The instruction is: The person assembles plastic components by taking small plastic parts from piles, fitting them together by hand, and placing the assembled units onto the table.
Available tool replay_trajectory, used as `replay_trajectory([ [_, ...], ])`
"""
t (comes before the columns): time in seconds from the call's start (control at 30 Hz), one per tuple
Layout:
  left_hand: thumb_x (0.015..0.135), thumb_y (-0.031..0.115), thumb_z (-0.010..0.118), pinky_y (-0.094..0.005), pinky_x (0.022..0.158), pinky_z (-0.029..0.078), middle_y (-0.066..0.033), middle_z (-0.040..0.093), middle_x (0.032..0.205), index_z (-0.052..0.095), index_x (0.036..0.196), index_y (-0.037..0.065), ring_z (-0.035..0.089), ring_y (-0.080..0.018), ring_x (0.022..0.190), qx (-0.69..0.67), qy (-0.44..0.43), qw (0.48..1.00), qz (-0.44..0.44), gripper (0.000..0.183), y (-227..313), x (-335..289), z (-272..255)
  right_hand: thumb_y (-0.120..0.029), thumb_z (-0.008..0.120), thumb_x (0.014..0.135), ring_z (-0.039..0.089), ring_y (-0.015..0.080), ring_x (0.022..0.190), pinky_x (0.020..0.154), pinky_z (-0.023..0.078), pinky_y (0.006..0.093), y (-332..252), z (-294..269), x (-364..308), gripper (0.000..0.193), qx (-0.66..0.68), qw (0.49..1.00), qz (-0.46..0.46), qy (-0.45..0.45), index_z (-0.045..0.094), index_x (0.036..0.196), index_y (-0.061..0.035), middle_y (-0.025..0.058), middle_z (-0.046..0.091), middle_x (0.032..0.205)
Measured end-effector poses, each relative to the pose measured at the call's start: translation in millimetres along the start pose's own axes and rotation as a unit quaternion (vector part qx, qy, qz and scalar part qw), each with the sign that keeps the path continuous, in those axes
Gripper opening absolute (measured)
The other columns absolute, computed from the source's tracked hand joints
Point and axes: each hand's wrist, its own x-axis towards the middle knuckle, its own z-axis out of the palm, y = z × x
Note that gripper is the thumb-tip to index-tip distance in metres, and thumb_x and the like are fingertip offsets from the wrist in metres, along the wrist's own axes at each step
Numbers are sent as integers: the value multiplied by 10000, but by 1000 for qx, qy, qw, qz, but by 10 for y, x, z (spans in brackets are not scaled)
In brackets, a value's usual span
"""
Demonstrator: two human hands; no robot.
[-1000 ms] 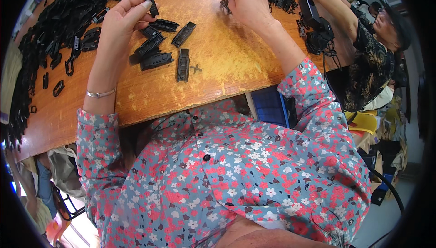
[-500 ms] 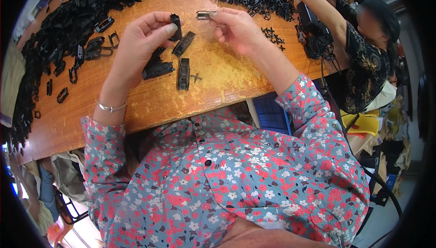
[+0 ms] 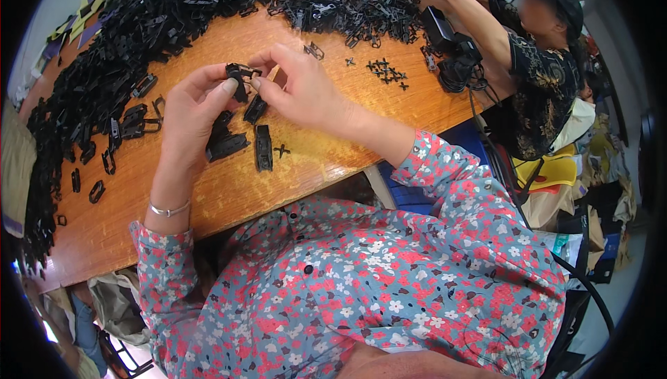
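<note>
My left hand (image 3: 191, 108) pinches a dark, elongated black plastic part (image 3: 240, 91) between thumb and fingers, raised over the table. Thumb and fingertips of my right hand (image 3: 300, 91) close on a small black open-frame piece (image 3: 249, 72), which meets the upper end of the left-hand part. Whether the two are joined cannot be seen. Just below my hands lie similar black plastic parts: one upright in view (image 3: 263, 148), another slanted (image 3: 227, 145), and one partly covered by my right hand (image 3: 256, 109). Beside them is a small black cross-shaped piece (image 3: 281, 150).
A large heap of black plastic parts (image 3: 194, 11) curves along the table's far and left sides. Several small crosses (image 3: 386, 72) lie to the right, near a black box (image 3: 439, 29) and coiled cable (image 3: 455, 75). A co-worker's arm (image 3: 479, 23) reaches in at far right.
My right hand has moved left, bringing its small frame piece to the part in my left hand. The whole view has shifted, showing more of the far heap.
</note>
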Motion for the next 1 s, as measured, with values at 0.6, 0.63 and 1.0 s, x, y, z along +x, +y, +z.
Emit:
replay_trajectory([
  [0.6, 1056, 187, 576, -280, 854, 589, -80, 697, 1173, 587, 1293, 7, 706, -176, 1036, -104, -90, 990, 27, 297, -13, 79, -68, -99, 706, 968, 625, 58, 621, 544, 487, 197, -261, -103, 131, 119, 255, 959, 120, 1, 693, 1010, 11, 31, 710, 818],
  [0.63, 1056, 187, 576, -280, 854, 589, -80, 697, 1173, 587, 1293, 7, 706, -176, 1036, -104, -89, 990, 28, 297, -8, 78, -63, -99, 706, 968, 625, 58, 621, 544, 487, 197, -253, -93, 131, 119, 255, 959, 120, 0, 693, 1010, 11, 31, 710, 818],
  [1.0, 1027, 125, 618, -268, 889, 572, -84, 707, 1135, 602, 1275, -25, 691, -144, 1025, -75, -77, 992, 60, 291, -21, 47, -48, -38, 741, 904, 614, 64, 601, 522, 482, 226, -274, -58, 137, 100, 221, 968, 120, 13, 683, 952, 27, 40, 676, 740],
])
